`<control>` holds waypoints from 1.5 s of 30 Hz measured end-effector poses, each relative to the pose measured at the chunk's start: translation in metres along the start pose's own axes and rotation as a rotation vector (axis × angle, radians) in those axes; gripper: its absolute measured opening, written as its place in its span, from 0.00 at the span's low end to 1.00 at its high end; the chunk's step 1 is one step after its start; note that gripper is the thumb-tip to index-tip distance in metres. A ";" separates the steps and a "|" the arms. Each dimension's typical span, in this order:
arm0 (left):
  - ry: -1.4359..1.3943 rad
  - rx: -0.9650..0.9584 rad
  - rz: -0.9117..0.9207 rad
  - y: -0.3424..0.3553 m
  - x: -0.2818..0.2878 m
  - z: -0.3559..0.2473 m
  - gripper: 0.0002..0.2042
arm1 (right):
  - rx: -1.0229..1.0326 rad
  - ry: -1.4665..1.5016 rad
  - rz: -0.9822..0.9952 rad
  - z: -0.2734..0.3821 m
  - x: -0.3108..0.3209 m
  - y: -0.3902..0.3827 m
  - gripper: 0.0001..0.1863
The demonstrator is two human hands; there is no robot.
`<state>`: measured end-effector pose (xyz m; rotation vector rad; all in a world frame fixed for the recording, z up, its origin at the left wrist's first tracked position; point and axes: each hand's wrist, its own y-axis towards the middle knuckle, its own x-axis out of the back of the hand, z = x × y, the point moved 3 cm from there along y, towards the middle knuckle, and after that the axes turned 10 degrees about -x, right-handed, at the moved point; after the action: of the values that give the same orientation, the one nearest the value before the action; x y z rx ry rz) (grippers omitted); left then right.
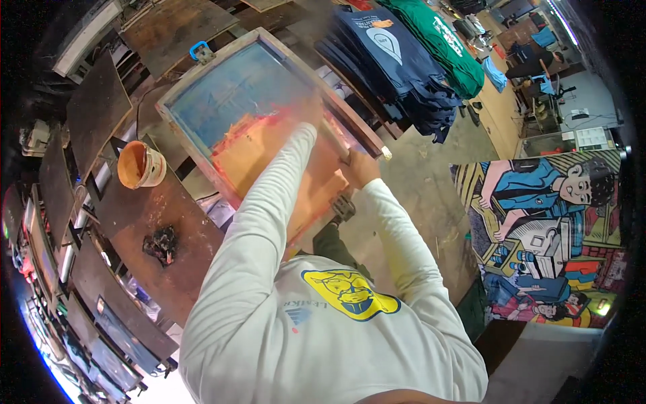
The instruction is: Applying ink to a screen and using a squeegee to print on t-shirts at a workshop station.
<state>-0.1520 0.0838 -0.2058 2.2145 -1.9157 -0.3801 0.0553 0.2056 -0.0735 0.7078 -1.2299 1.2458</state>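
A wooden-framed printing screen [176, 128] lies tilted across the view, its mesh blue-grey in the far part and covered with orange ink [252, 151] nearer me. My right hand [362, 168] is closed at the screen's right side, around the end of a pale bar that looks like a squeegee [334, 140]. Over the upper right of the mesh, my left hand [306, 109] is smeared by motion. Its fingers cannot be made out, nor whether they grip the same bar. A blue clamp-like piece [199, 50] sits on the frame's far left corner.
On a brown board to the left stand an ink-stained bucket [141, 165] and a dark crumpled rag [160, 244]. Stacks of folded navy shirts [404, 67] and green shirts [437, 40] lie at the far right. Another person [535, 64] is in the back right, near a painted panel [538, 236].
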 end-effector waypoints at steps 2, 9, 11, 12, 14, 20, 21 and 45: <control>-0.023 -0.103 -0.059 -0.004 0.011 0.000 0.19 | 0.034 -0.018 0.010 0.005 -0.004 -0.002 0.18; -0.129 0.280 -0.065 -0.048 0.116 -0.033 0.09 | 0.109 0.067 0.098 0.059 -0.038 -0.056 0.15; 0.014 0.089 -0.113 -0.065 0.160 -0.062 0.12 | 0.111 0.089 0.134 0.078 -0.048 -0.079 0.15; 0.268 -0.087 -0.096 -0.073 0.176 -0.081 0.13 | 0.182 0.120 0.167 0.088 -0.051 -0.091 0.15; -0.196 0.294 -0.306 -0.094 0.206 -0.097 0.13 | 0.254 0.160 0.195 0.101 -0.056 -0.106 0.15; -0.282 0.346 -0.338 -0.104 0.207 -0.131 0.13 | 0.301 0.043 0.236 0.092 -0.061 -0.093 0.15; -0.270 0.374 -0.377 -0.094 0.191 -0.122 0.13 | 0.319 0.076 0.220 0.083 -0.057 -0.087 0.15; -0.052 -0.242 0.205 -0.008 0.008 -0.003 0.13 | -0.126 0.005 0.071 -0.013 -0.020 0.014 0.19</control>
<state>-0.1429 0.0772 -0.2059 1.8550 -1.9811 -0.6055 0.0481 0.2146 -0.0985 0.5732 -1.3262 1.2156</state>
